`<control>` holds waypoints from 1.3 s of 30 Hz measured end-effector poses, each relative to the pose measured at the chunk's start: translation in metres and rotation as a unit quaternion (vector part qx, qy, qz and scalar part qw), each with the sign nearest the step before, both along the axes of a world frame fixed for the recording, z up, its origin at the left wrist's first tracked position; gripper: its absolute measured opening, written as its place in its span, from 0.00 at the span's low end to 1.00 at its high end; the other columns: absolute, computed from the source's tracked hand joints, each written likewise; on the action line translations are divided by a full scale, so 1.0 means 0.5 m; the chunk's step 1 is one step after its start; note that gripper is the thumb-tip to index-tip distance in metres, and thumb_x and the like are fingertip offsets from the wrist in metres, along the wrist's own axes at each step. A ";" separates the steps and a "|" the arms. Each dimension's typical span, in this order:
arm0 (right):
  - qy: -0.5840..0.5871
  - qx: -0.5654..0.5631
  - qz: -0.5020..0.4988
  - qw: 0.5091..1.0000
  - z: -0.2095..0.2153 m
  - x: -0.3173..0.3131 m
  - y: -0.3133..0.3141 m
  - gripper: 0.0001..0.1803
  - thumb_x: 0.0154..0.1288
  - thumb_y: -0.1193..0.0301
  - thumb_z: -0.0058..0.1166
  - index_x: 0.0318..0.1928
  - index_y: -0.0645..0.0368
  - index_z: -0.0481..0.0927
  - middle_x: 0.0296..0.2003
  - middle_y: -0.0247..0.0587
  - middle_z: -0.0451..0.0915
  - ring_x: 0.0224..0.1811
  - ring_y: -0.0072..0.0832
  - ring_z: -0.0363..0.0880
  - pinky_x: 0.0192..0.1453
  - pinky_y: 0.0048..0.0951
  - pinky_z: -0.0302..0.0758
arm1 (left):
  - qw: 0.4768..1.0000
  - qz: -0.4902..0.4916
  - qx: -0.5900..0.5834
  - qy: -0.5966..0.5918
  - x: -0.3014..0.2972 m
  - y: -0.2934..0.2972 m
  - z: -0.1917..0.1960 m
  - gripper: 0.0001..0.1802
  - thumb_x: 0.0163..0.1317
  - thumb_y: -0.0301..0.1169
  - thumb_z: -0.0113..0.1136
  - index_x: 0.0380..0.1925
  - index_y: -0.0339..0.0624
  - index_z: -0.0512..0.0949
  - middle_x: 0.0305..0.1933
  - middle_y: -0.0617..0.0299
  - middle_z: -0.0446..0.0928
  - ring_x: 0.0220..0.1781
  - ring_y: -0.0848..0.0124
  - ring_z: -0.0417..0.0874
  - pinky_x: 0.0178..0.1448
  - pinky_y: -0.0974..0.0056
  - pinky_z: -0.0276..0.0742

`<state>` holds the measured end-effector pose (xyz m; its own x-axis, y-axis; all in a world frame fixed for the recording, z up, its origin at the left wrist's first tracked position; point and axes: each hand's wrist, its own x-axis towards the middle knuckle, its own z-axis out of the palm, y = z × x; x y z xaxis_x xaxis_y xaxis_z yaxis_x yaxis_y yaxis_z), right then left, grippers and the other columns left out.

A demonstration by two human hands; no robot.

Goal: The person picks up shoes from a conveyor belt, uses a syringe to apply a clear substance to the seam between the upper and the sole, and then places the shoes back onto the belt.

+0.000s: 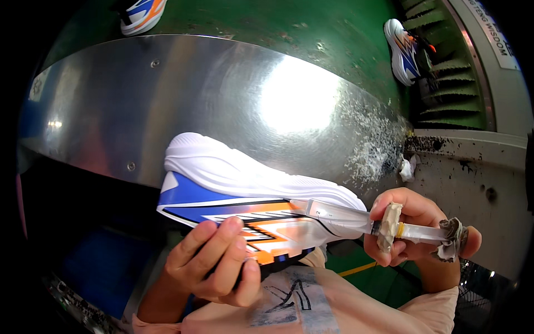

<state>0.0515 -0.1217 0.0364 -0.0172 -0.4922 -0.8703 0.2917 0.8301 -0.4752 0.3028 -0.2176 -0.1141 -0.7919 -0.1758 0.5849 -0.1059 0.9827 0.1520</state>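
Note:
A sneaker (pixel 233 170) with a thick white sole and a blue, white and orange upper lies tilted on its side, sole facing away from me. My left hand (pixel 217 264) grips its upper from the near side, fingertips pressed on the patterned panel. In my right hand (pixel 409 214) is a clear syringe (pixel 339 214), fingers around its barrel near the flange, thumb at the plunger end. Dried whitish residue cakes the flange and the plunger end. The syringe tip points left and meets the line between sole and upper near the forefoot.
Beyond the sneaker runs a curved metal plate (pixel 206 94), with white crumbs (pixel 370 156) at its right end. Other sneakers stand on the green surface (pixel 261 53), one at far left (pixel 146 16) and one (pixel 401 53) by green strip curtains (pixel 450 83). Crumpled white material (pixel 408 168) lies at right.

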 end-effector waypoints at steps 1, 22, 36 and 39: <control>-0.008 -0.024 -0.012 1.000 -0.004 -0.003 0.020 0.77 0.23 0.14 0.48 0.60 0.72 0.63 0.33 0.46 0.75 0.27 0.13 0.63 0.27 0.11 0.56 | 1.000 0.012 -0.014 -0.005 0.007 0.002 0.005 0.12 0.66 0.31 0.56 0.44 0.51 0.63 0.45 0.61 0.70 0.53 0.65 0.82 0.62 0.57 0.76; -0.240 -0.401 -0.252 0.847 -0.186 -0.039 0.326 0.73 0.33 0.23 0.60 0.67 0.69 0.51 0.41 0.52 0.72 0.32 0.13 0.59 0.34 0.14 0.59 | 0.999 0.016 -0.040 -0.030 -0.045 -0.010 0.040 0.15 0.64 0.27 0.58 0.45 0.42 0.63 0.49 0.51 0.73 0.48 0.49 0.83 0.54 0.46 0.81; -0.108 -0.373 -0.335 0.859 -0.163 0.003 0.319 0.66 0.36 0.24 0.60 0.61 0.67 0.57 0.34 0.47 0.73 0.28 0.17 0.63 0.31 0.17 0.59 | 0.998 0.003 -0.009 -0.063 -0.103 -0.026 0.080 0.37 0.46 0.36 0.78 0.51 0.38 0.65 0.53 0.46 0.75 0.54 0.47 0.80 0.59 0.47 0.78; -0.111 -0.372 -0.326 0.862 -0.168 0.003 0.315 0.65 0.36 0.26 0.63 0.62 0.65 0.56 0.35 0.49 0.73 0.28 0.17 0.63 0.31 0.18 0.60 | 0.997 -0.004 0.015 -0.071 -0.123 -0.031 0.093 0.37 0.45 0.36 0.79 0.52 0.38 0.67 0.53 0.45 0.76 0.53 0.48 0.80 0.59 0.50 0.78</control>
<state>0.0531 0.0356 -0.0477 -0.3750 -0.8644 -0.3350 0.7332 -0.0555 -0.6777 0.2414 -0.2333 -0.0677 -0.8676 -0.1839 0.4620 -0.1199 0.9790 0.1646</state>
